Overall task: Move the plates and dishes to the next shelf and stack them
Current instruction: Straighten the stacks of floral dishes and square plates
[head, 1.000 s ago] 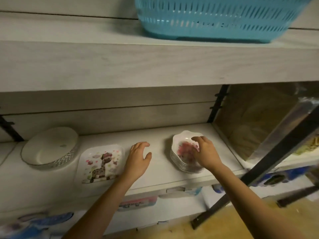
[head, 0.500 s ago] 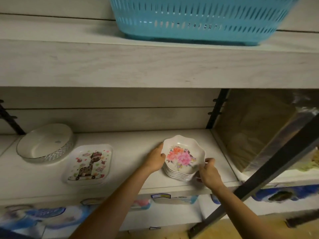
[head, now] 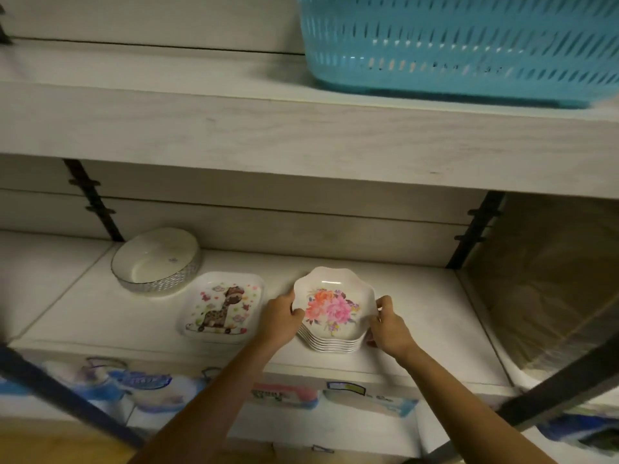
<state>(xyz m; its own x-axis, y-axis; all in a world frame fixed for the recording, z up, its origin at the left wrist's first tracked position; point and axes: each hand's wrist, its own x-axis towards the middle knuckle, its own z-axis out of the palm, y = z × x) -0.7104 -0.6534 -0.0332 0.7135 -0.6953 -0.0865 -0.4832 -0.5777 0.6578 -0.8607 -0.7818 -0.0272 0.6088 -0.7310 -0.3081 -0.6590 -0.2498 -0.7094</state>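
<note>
A stack of several scalloped white dishes with a pink flower print (head: 333, 306) rests on the middle shelf (head: 432, 316). My left hand (head: 279, 321) grips the stack's left rim and my right hand (head: 390, 328) grips its right rim. To the left lies a square white plate with a giraffe picture (head: 222, 306). Behind that sits a round white dish with a patterned silver wall (head: 155, 261).
A blue slotted plastic basket (head: 462, 45) stands on the upper shelf (head: 268, 135). Black brackets (head: 477, 226) mark the shelf section's right end, with a brown wrapped panel (head: 552, 279) beyond. Packaged goods (head: 144, 386) fill the shelf below. A dark bar (head: 562, 386) crosses at lower right.
My left hand moved from the bare shelf to the stack's left rim. My right hand shifted from the top of the stack to its right side. The view has swung left.
</note>
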